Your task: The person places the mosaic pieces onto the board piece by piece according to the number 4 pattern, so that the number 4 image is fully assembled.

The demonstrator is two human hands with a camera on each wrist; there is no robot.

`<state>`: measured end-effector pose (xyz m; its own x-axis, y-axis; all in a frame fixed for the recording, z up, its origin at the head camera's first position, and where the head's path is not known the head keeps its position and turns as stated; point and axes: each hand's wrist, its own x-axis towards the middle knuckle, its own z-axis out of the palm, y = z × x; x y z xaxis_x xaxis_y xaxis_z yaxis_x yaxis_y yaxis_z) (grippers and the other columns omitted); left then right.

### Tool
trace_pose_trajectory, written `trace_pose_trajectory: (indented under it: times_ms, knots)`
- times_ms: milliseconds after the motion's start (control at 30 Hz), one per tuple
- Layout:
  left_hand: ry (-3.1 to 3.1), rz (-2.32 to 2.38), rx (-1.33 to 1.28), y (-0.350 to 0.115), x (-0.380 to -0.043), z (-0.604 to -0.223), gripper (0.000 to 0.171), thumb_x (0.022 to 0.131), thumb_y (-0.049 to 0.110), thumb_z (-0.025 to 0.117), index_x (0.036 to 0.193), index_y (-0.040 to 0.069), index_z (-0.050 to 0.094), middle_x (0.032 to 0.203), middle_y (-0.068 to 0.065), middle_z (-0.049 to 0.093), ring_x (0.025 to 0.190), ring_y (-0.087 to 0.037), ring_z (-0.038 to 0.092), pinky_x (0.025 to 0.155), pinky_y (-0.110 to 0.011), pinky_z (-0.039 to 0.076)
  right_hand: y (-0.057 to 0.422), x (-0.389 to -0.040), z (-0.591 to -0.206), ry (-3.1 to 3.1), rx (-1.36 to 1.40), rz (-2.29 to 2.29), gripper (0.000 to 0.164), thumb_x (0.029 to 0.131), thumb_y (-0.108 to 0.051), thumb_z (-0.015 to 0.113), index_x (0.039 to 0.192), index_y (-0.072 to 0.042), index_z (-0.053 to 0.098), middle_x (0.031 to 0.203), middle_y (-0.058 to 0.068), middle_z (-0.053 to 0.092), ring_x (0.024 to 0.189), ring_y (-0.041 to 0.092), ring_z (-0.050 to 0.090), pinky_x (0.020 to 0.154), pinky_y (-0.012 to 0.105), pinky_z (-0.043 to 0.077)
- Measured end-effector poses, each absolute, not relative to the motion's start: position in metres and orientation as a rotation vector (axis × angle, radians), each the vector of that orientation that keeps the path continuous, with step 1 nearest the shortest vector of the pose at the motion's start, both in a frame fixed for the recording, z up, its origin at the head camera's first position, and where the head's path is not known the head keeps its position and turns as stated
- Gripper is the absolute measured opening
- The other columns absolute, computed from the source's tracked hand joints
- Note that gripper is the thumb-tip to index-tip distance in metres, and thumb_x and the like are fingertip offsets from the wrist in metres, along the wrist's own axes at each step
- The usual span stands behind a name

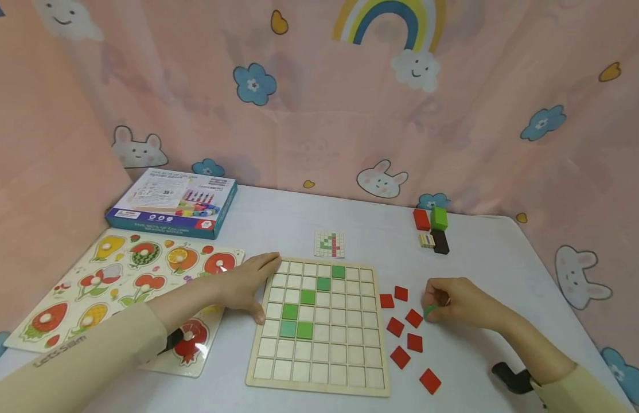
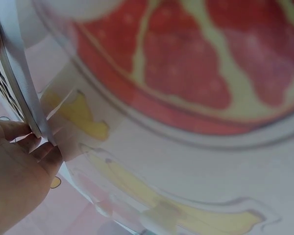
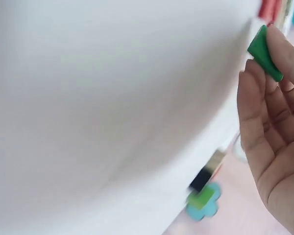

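A wooden grid board (image 1: pixel 322 387) lies on the white table with several green tiles (image 1: pixel 307 297) in its cells, forming a diagonal with one more tile beside its lower end. My left hand (image 1: pixel 244 287) rests at the board's upper left edge, thumb and fingers spread along it. To the right of the board, my right hand (image 1: pixel 461 301) pinches a green square tile (image 3: pixel 264 55) between thumb and fingers. Several loose red tiles (image 1: pixel 400 357) lie between the board and that hand. Behind the board is a small pattern card (image 1: pixel 329 244) printed with green and red squares.
A fruit picture board (image 1: pixel 159 298) lies at left under my left forearm. Behind it sits a flat printed box (image 1: pixel 170 201). Red (image 1: pixel 421 219), green (image 1: pixel 439 218) and black (image 1: pixel 440 242) blocks stand at the back right, beside a small striped piece (image 1: pixel 427 240).
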<state>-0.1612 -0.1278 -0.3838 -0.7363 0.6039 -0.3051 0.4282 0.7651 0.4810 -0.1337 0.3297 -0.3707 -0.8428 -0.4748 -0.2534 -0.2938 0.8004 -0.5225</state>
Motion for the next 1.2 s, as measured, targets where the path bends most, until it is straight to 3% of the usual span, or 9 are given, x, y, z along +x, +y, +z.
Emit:
trace_pose_trajectory:
  times_ms: [400,633,1200]
  knots:
    - [2.514,0.513,0.768,-0.126,-0.162,-0.385,0.120,0.069,0.038,0.088,0.158,0.003,0.015,0.167,-0.017,0.009,0.155,-0.040,0.010,0.124,-0.056,0.024,0.227,-0.135,-0.367,2.434,-0.689,-0.972,0.012,0.088,-0.019,0.074,0.098,-0.014,0.071,0.093,-0.002,0.070,0.081,0.007,0.060,0.072,0.018,0.054]
    - [2.521,0.507,0.758,-0.126,-0.162,-0.385,0.121,0.068,0.039,0.088,0.158,0.004,0.015,0.167,-0.017,0.010,0.155,-0.040,0.011,0.124,-0.056,0.025,0.178,-0.131,-0.372,2.357,-0.719,-1.024,0.011,0.086,-0.010,0.073,0.096,-0.015,0.075,0.089,-0.003,0.071,0.080,0.005,0.063,0.072,0.018,0.055]
    - [2.517,0.502,0.765,-0.126,-0.161,-0.383,0.121,0.068,0.038,0.088,0.158,0.003,0.015,0.167,-0.018,0.010,0.155,-0.041,0.011,0.124,-0.057,0.023,0.148,-0.113,-0.374,2.389,-0.737,-0.951,0.012,0.080,-0.003,0.077,0.085,-0.014,0.074,0.075,-0.007,0.067,0.071,0.004,0.059,0.065,0.017,0.052]
